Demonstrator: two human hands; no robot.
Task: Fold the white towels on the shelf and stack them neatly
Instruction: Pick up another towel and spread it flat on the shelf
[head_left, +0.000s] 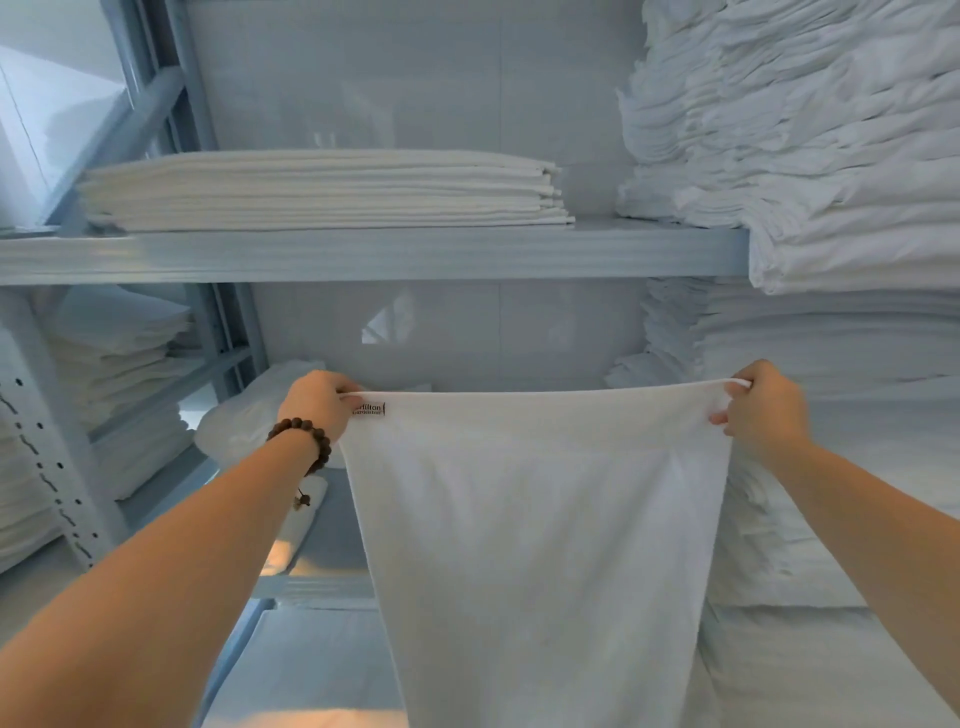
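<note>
A white towel (540, 519) hangs stretched flat in front of the shelf, its top edge level and a small dark label near its upper left corner. My left hand (317, 402), with a brown bead bracelet on the wrist, pinches the upper left corner. At the upper right corner my right hand (761, 408) grips the hem with curled fingers. The towel's lower end runs out of the frame at the bottom.
A neat stack of folded white towels (322, 192) lies on the upper grey shelf (363, 254). Tall piles of white linen (810, 130) fill the right side on both levels. A crumpled white bundle (244, 415) sits behind my left wrist. More folded stacks (119, 353) stand on the left rack.
</note>
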